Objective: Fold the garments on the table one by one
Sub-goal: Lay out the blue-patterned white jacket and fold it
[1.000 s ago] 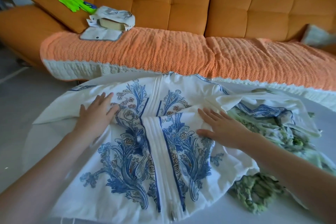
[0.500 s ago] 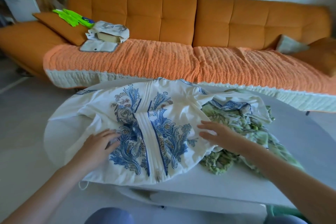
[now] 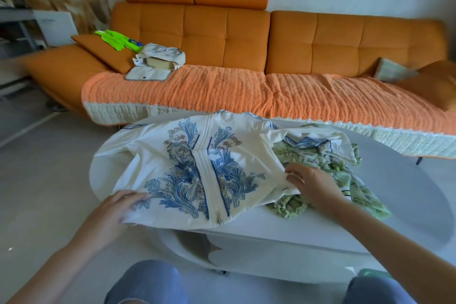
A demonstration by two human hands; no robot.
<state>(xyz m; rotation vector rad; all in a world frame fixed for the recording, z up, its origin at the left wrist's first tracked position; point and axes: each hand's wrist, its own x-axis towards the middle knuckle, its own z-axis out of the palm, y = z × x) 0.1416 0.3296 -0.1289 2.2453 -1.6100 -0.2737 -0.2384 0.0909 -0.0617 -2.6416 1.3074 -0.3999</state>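
1. The white garment [image 3: 172, 168] lay spread on the white desk [image 3: 394, 192]. Its long axis ran from the far edge, beside the sofa [image 3: 246, 39], towards the person. The pleated centre strip [image 3: 206, 173] leaned slightly right as it came nearer.
2. A small zip pull [image 3: 218, 221] hung at the near end of that strip, at the desk's front edge.
3. One part of the cloth reached out to the far left and draped over the desk's rim.
4. The fabric was cream-white. Blue leafy scrolls with small tan touches mirrored each other on both sides of the strip, and thin blue lines bordered it.
5. The left hand [image 3: 116, 212] gripped the near-left hem, thumb on top and fingers curled at the edge, though blur hid the detail.
6. The right hand [image 3: 314, 184] pinched the garment's right edge between bent fingers [image 3: 292, 176].
7. A crumpled green garment [image 3: 290, 207] lay partly under the white one, on its right side.
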